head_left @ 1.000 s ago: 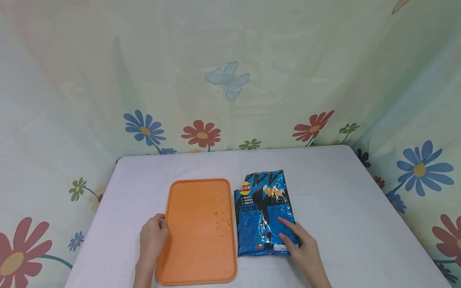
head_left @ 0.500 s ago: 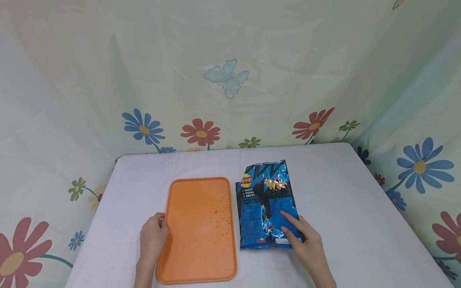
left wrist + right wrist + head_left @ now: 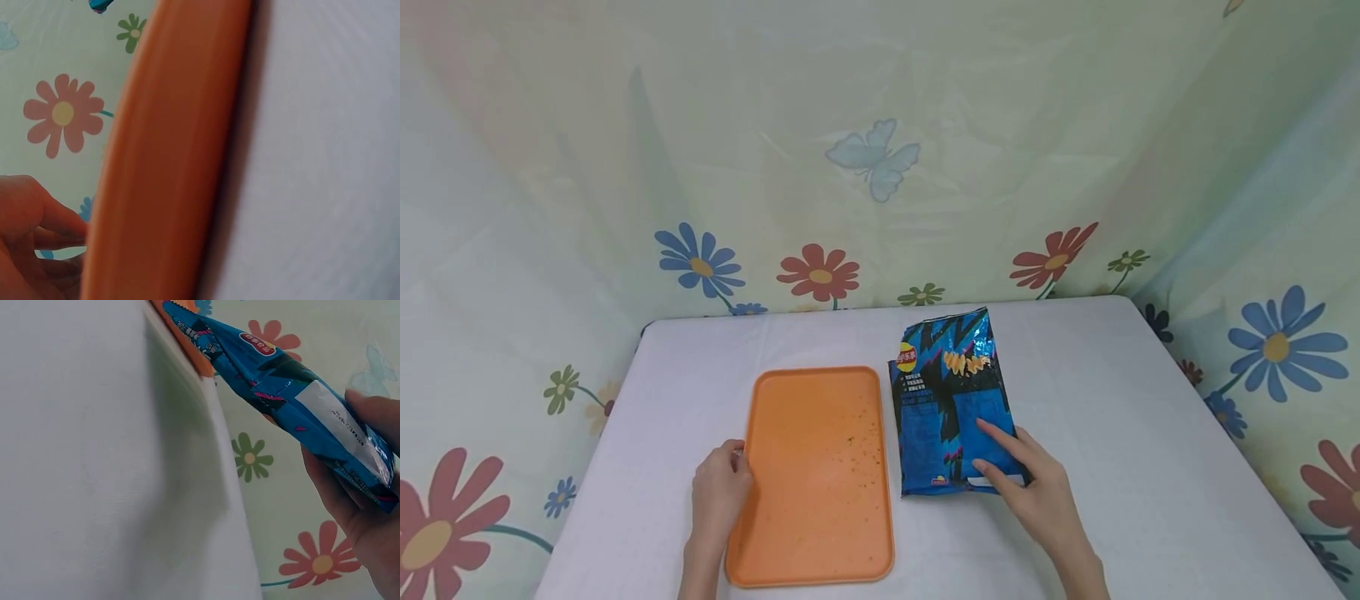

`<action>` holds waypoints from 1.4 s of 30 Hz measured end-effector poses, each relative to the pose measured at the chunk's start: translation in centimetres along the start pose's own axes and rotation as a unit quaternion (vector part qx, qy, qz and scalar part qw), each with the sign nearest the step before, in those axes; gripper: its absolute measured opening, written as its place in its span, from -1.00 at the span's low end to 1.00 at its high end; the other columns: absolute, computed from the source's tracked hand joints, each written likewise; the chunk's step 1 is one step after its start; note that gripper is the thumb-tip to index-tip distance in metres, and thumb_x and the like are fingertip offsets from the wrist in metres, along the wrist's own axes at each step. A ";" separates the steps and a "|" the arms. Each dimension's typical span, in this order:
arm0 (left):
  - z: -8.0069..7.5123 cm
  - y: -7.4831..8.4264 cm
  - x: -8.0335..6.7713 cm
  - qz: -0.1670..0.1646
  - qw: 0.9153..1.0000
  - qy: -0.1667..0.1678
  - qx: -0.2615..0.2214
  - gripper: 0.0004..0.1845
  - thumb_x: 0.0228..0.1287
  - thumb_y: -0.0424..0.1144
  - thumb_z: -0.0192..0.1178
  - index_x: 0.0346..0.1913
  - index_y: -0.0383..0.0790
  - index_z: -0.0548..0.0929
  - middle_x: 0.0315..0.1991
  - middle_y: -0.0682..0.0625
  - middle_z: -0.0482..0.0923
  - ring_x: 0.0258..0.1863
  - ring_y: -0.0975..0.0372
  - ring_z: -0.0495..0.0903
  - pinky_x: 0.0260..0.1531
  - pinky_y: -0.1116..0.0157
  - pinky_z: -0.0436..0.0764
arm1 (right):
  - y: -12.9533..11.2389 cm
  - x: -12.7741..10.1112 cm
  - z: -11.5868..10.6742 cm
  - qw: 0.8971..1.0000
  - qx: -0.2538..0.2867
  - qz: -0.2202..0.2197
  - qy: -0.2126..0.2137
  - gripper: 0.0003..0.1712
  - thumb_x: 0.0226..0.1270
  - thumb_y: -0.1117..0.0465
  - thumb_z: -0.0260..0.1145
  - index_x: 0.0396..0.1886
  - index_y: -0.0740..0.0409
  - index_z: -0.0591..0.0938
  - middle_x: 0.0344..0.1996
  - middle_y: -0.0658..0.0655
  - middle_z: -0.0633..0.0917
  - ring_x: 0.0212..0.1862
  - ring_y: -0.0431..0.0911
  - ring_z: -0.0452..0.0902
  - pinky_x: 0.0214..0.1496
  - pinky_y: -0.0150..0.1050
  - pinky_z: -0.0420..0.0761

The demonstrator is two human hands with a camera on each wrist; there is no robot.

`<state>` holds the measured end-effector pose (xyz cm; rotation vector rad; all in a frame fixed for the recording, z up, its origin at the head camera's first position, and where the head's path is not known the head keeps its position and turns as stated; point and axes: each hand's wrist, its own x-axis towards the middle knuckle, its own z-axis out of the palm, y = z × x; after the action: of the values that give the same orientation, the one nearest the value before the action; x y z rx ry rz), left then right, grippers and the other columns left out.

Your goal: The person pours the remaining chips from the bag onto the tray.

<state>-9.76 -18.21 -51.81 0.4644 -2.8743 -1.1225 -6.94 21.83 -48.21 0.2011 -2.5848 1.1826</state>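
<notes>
An orange rectangular tray (image 3: 812, 500) lies on the table with dark crumbs along its right half. My left hand (image 3: 718, 492) is at the tray's left edge, its curled fingers gripping there; the left wrist view shows its fingers (image 3: 59, 228) meeting the tray's rim, with the tips partly hidden. To the tray's right, my right hand (image 3: 1041, 496) grips a shiny blue-and-black chip bag (image 3: 955, 408) by its lower right side. In the right wrist view the bag (image 3: 269, 375) is raised off the table, with thumb and fingers on opposite faces.
A white cloth covers the table (image 3: 1150, 433). Flower-printed curtains (image 3: 760, 150) stand behind it and at both sides. A shadow falls on the cloth below the lifted bag.
My right hand has lifted the chip bag off the table, moving it up and away in the head view. The left hand and tray have stayed in place.
</notes>
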 end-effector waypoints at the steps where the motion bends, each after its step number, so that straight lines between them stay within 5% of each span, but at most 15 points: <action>1: 0.0 0.0 0.0 0.000 1.000 0.000 0.000 -0.66 0.43 -0.42 0.04 0.15 -0.52 0.61 -0.42 -0.15 0.58 -0.58 0.19 0.45 -0.63 0.34 0.39 | 0.0 0.1 -0.1 1.000 -0.001 -0.006 -0.002 -0.37 0.24 0.34 0.51 0.32 -0.02 0.64 0.26 0.33 0.63 0.16 0.27 0.66 0.06 -0.06 0.70; 5: -0.1 0.2 0.0 -0.004 1.000 -0.003 0.002 -0.65 0.42 -0.43 0.04 0.15 -0.52 0.61 -0.41 -0.15 0.59 -0.58 0.19 0.45 -0.62 0.34 0.40 | -0.1 0.7 -0.5 0.999 -0.009 -0.040 -0.001 -0.33 0.19 0.43 0.51 0.30 -0.04 0.65 0.21 0.27 0.66 0.08 0.18 0.70 0.03 -0.43 0.62; 12: 0.1 0.2 -0.1 0.000 1.000 0.000 0.007 -0.65 0.42 -0.42 0.04 0.15 -0.52 0.61 -0.44 -0.14 0.57 -0.58 0.20 0.44 -0.62 0.34 0.39 | -0.6 1.6 -1.0 0.995 -0.016 -0.099 -0.004 -0.27 0.12 0.49 0.53 0.29 -0.05 0.66 0.20 0.22 0.68 0.12 0.17 0.69 0.10 -0.70 0.40; 18: 0.2 0.3 0.0 0.009 1.000 0.005 0.016 -0.67 0.43 -0.42 0.06 0.14 -0.52 0.62 -0.44 -0.13 0.54 -0.56 0.19 0.43 -0.60 0.34 0.38 | -1.3 2.7 -1.3 0.984 -0.039 -0.173 -0.008 -0.20 0.04 0.53 0.55 0.31 -0.05 0.65 0.16 0.11 0.69 0.08 0.04 0.69 0.13 -0.71 0.42; 26: 0.3 0.3 0.1 0.007 1.000 0.004 0.017 -0.67 0.42 -0.43 0.05 0.14 -0.52 0.61 -0.45 -0.13 0.54 -0.57 0.19 0.43 -0.60 0.35 0.38 | -3.1 4.0 -2.2 0.963 -0.046 -0.259 -0.059 -0.21 0.00 0.60 0.52 0.26 -0.02 0.67 0.10 0.15 0.69 -0.21 -0.18 0.61 -0.38 -0.63 0.41; 32: 0.1 0.2 0.0 0.010 1.000 0.008 0.020 -0.68 0.41 -0.45 0.06 0.12 -0.54 0.62 -0.42 -0.16 0.56 -0.54 0.16 0.44 -0.57 0.31 0.39 | -4.1 4.7 -2.8 0.948 -0.066 -0.297 -0.097 -0.27 0.05 0.55 0.51 0.25 0.00 0.67 0.02 0.13 0.69 -0.45 -0.39 0.37 -0.45 -0.63 0.36; 42: 0.2 0.2 -0.1 0.005 1.000 0.009 0.022 -0.68 0.42 -0.45 0.06 0.13 -0.53 0.62 -0.44 -0.13 0.54 -0.55 0.18 0.42 -0.58 0.33 0.37 | -5.1 5.2 -3.0 0.931 -0.108 -0.329 -0.118 -0.23 0.00 0.56 0.54 0.24 -0.03 0.68 0.11 0.18 0.71 -0.25 -0.16 0.65 -0.41 -0.54 0.45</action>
<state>-9.74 -17.92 -51.75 0.4587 -2.8875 -1.0493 -9.98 20.78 -41.04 1.1155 -2.4796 0.6508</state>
